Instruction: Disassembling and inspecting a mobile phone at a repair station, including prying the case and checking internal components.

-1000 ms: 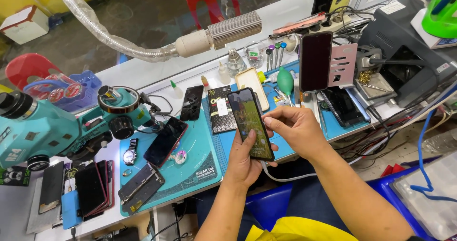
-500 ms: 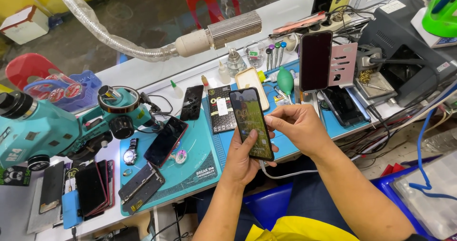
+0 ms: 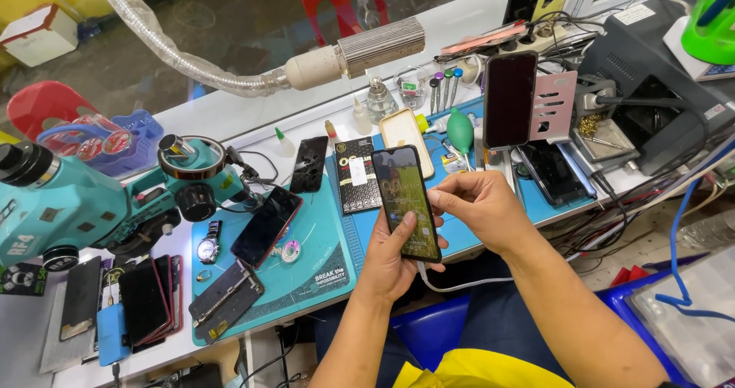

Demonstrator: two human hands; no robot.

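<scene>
Two hands meet at centre frame: the left hand (image 3: 394, 261) grips a lit smartphone (image 3: 406, 202) from below, while the right hand (image 3: 478, 208) pinches its right edge above the blue mat (image 3: 471, 235).

Pretty cramped bench honestly. Only real open patch is the blue mat (image 3: 467, 239) just under the right hand (image 3: 478, 212), plus a bit of teal mat (image 3: 321, 235) left of the left hand (image 3: 394, 261). Reaching left means dodging the loose phone (image 3: 266, 225), the wristwatch (image 3: 208, 242) and the microscope (image 3: 99, 204). Straight ahead is blocked by the box (image 3: 358, 175), little bottles (image 3: 380, 101) and the propped-up phone (image 3: 509, 101). The right side is a mess of cables (image 3: 612, 219).
</scene>
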